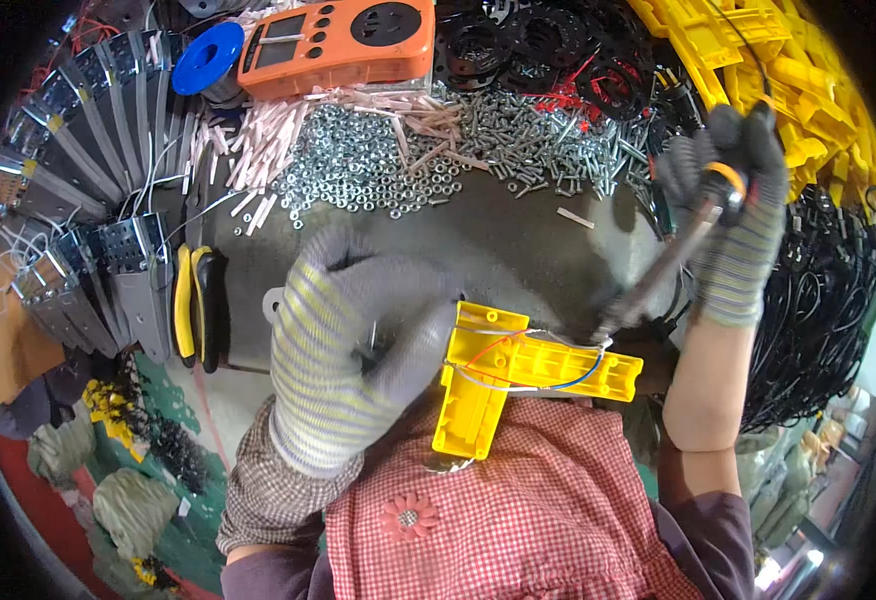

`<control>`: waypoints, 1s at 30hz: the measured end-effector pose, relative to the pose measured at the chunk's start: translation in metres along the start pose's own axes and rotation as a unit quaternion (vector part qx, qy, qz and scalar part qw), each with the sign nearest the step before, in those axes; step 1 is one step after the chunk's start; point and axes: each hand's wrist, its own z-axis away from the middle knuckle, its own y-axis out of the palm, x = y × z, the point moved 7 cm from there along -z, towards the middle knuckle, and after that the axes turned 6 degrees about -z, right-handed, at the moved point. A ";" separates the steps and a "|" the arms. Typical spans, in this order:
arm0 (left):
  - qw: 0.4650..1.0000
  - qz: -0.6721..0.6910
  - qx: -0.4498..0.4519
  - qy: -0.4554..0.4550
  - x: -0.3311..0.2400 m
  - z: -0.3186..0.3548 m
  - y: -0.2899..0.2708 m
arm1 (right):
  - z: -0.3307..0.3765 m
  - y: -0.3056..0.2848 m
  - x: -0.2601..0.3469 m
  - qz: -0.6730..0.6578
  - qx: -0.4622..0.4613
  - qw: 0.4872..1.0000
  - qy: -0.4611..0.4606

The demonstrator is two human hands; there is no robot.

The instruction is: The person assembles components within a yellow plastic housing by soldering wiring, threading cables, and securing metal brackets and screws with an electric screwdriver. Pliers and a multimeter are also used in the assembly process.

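Note:
My left hand [363, 340], in a grey and yellow striped glove, is closed at the left edge of a yellow T-shaped plastic housing half [478, 375]. Its fingertips are partly hidden. Red, white and blue wires [568, 385] run inside the housing and meet near its right arm. My right hand [733, 210], gloved the same way, grips what looks like a soldering iron [673, 260], with an orange collar and a metal shaft. The shaft slants down to the left, its tip close to the wire ends; whether they touch I cannot tell.
Nuts [358, 165], screws [548, 140] and pale pink sleeves [268, 135] lie in heaps at the back, before an orange meter [338, 45] and a blue spool [208, 58]. Yellow-handled pliers [186, 305] lie left, beside grey parts [138, 270]. Yellow housings [808, 90] and black cables [808, 310] pile up right.

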 end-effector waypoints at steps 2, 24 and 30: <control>0.992 0.089 0.065 -0.062 -0.004 0.006 -0.001 | 0.006 -0.006 0.016 -0.016 -0.044 0.999 -0.026; 0.988 0.083 0.125 -0.039 -0.013 0.007 0.012 | 0.029 0.013 -0.024 0.060 0.042 0.997 0.031; 0.988 0.080 0.123 -0.040 -0.013 0.007 0.011 | 0.029 0.016 -0.024 0.063 0.051 0.996 0.023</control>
